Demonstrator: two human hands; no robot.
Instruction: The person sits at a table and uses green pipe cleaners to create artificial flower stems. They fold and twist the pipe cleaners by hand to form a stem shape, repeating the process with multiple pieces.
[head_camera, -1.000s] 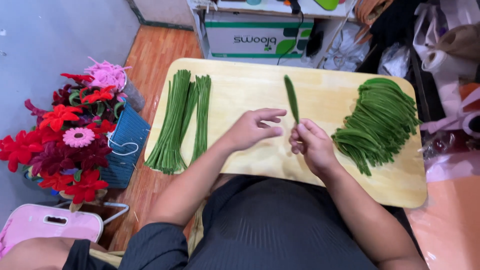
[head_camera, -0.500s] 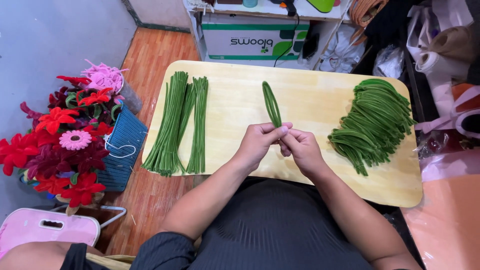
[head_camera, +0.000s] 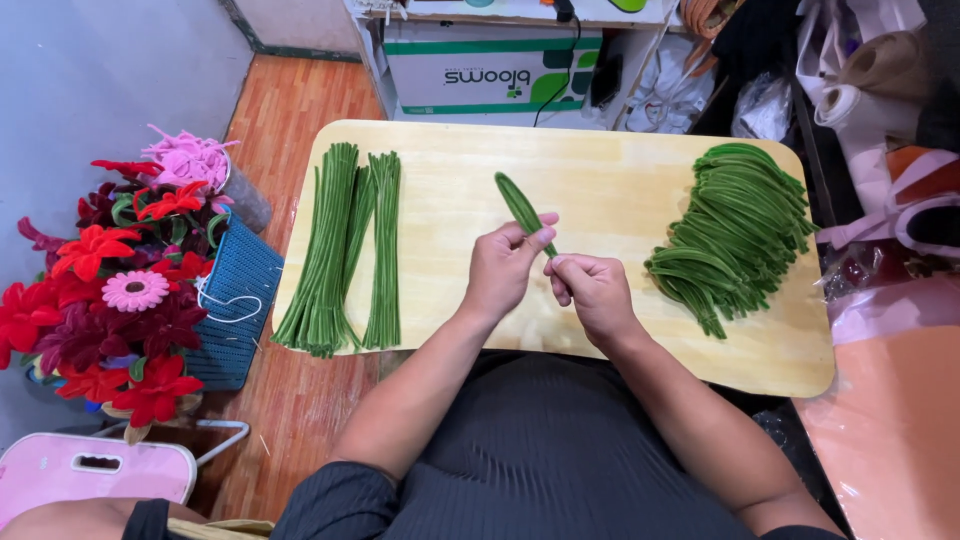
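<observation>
Head view: both hands meet at the middle of the wooden surface (head_camera: 620, 190). The left hand (head_camera: 500, 272) pinches the lower end of a folded green loop (head_camera: 522, 205), thumb and fingers closed on it. The right hand (head_camera: 592, 292) closes on the same end from 3 o'clock, its grip tight, seemingly to pinch or twist the base together while the loop points up toward 11 o'clock. One loop is in hand. At 9 o'clock lie straight green stems (head_camera: 345, 250) in two bundles, too many to count. At 3 o'clock sits one pile (head_camera: 735, 230) of bent loops, kept within reach. Yarn flowers (head_camera: 120, 290) stand off the surface at 9 o'clock.
</observation>
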